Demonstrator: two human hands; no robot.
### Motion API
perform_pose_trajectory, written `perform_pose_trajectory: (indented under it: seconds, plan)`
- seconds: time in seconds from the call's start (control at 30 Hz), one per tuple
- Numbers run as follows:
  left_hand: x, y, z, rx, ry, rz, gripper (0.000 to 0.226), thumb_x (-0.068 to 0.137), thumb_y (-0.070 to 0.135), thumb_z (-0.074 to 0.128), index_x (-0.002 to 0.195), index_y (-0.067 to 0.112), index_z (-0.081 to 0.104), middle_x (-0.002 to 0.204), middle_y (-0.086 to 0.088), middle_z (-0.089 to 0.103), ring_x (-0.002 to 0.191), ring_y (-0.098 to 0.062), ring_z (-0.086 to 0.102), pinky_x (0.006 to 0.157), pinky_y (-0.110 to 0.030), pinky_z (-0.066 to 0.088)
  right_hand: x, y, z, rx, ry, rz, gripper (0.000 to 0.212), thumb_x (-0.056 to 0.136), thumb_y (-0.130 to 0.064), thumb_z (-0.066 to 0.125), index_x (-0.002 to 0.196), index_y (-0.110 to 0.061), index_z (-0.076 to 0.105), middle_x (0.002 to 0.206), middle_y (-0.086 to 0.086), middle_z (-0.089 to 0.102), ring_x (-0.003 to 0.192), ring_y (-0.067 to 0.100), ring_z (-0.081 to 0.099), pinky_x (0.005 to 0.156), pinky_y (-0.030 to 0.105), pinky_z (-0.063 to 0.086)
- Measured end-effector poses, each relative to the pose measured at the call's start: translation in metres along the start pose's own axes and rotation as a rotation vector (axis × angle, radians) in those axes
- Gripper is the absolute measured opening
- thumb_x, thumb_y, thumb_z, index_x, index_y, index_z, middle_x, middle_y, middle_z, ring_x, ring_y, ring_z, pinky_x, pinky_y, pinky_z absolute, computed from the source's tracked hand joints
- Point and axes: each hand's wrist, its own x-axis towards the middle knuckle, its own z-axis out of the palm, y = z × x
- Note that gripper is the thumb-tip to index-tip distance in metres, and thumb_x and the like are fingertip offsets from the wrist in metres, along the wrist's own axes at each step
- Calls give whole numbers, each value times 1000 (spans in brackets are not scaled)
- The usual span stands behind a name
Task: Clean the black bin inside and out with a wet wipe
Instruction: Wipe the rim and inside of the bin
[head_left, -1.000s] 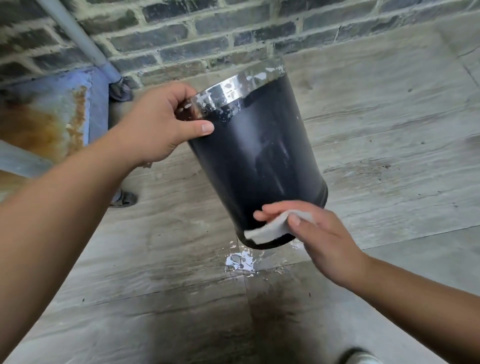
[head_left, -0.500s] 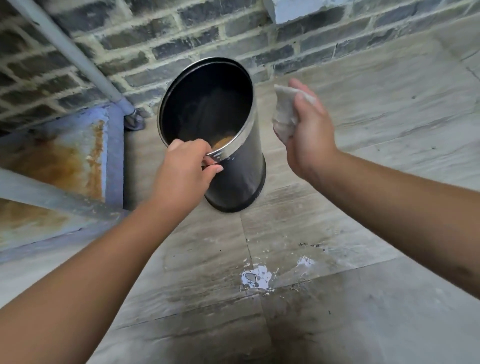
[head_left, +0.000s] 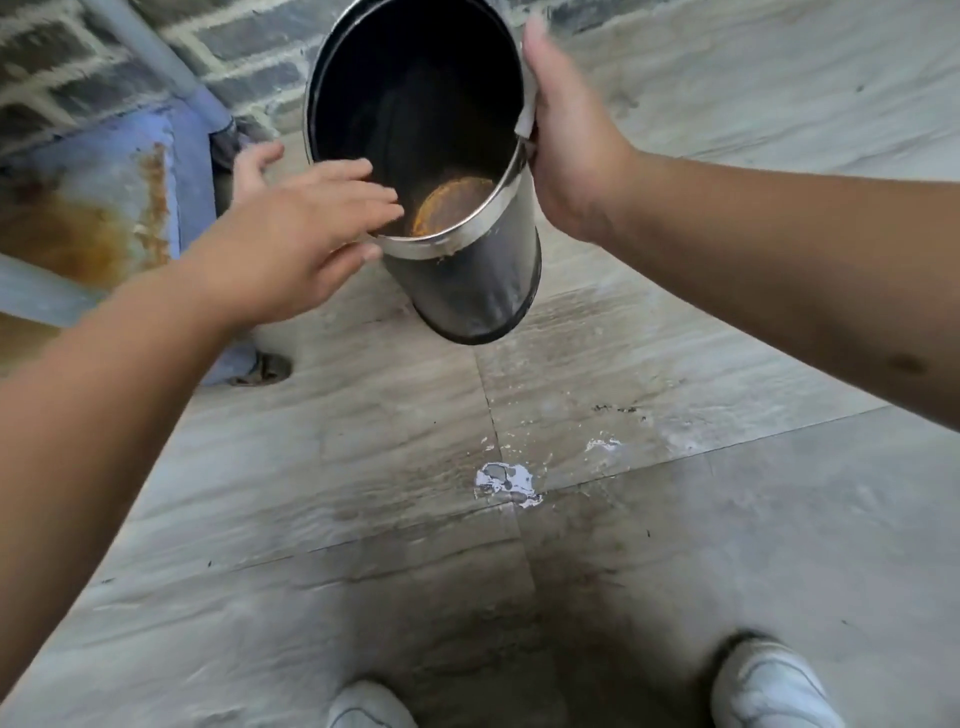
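Grey tiled floor (head_left: 675, 545), brick wall behind. The black bin (head_left: 467, 280) hangs tilted above it, mouth toward us, long axis running down and away. Our right hand (head_left: 571, 150) presses the wet wipe (head_left: 525, 122) to the rim; our left hand (head_left: 306, 244) is released, fingers spread at the rim. We advise gripping left before wiping inside.

Grey tiled floor (head_left: 675, 571), white paint chips (head_left: 506, 480); brick wall (head_left: 47, 62); rusty blue panel (head_left: 104, 208); 2 white shoes (head_left: 769, 686).
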Motion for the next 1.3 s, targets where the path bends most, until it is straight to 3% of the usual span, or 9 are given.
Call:
perform_pose_trajectory:
  seconds: [0.2, 0.63, 0.73, 0.83, 0.93, 1.0, 1.07, 1.17, 1.3]
  plan:
    - [2, 0, -4, 21, 99, 65, 25, 100, 31, 47, 101, 25, 72, 96, 6, 74, 86, -25, 59, 82, -52, 28, 1, 3, 3, -56, 31, 8, 65, 102, -56, 24, 157, -21, 16, 165, -2, 19, 151, 17, 17, 123, 48, 16]
    - [25, 53, 0, 189, 65, -77, 25, 100, 28, 42, 89, 18, 62, 68, 0, 51, 80, -28, 52, 68, -35, 21, -31, 14, 1, 105, 12, 8, 78, 94, -61, 34, 156, -17, 20, 164, 1, 22, 151, 15, 19, 123, 44, 16]
    - [60, 80, 3, 253, 20, -172, 21, 99, 25, 45, 91, 16, 62, 68, -4, 47, 74, -30, 47, 63, -37, 27, -33, 4, -7, 89, 36, -22, 71, 100, -54, 26, 146, -3, 40, 146, 13, 50, 140, 28, 42, 120, 43, 28]
    - [93, 92, 1, 256, -9, -327, 12, 93, 19, 54, 88, 16, 64, 68, -5, 47, 69, -30, 46, 59, -37, 31, -33, 2, -8, 93, 70, -8, 70, 102, -52, 27, 149, -1, 33, 153, 24, 38, 143, 33, 36, 120, 42, 28]
    - [104, 80, 0, 119, 61, -147, 28, 96, 35, 46, 112, 16, 59, 96, -9, 64, 95, -34, 57, 76, -44, 41, -31, 1, -5, 93, 74, 7, 66, 104, -50, 26, 155, -10, 16, 163, 17, 18, 151, 28, 19, 122, 45, 21]
    - [92, 55, -3, 51, 14, -5, 62, 92, 51, 39, 142, 14, 34, 144, -8, 45, 137, -26, 35, 106, -48, 32, -28, 1, -6, 100, 79, 12, 67, 103, -53, 26, 157, -15, 13, 166, 5, 15, 151, 18, 17, 123, 45, 18]
    - [77, 21, 0, 106, -59, 37, 68, 91, 51, 32, 147, 12, 22, 155, -8, 30, 145, -25, 18, 114, -53, 19, -24, 2, -9, 98, 99, 13, 67, 103, -54, 27, 157, -16, 15, 165, 3, 17, 151, 17, 18, 123, 46, 16]
    - [57, -14, 7, 44, -155, -18, 47, 96, 35, 35, 134, 9, 45, 136, -14, 54, 138, -28, 37, 115, -54, 16, -18, 6, -12, 87, 96, 30, 67, 101, -57, 29, 157, -21, 17, 165, 1, 20, 151, 16, 19, 123, 46, 16]
    - [63, -10, 10, 1, -91, 21, 33, 96, 34, 36, 97, 14, 62, 79, -2, 62, 87, -30, 64, 115, -49, 18, -14, 10, -14, 77, 120, 16, 71, 97, -60, 33, 156, -24, 17, 163, 7, 26, 147, 15, 29, 123, 46, 18]
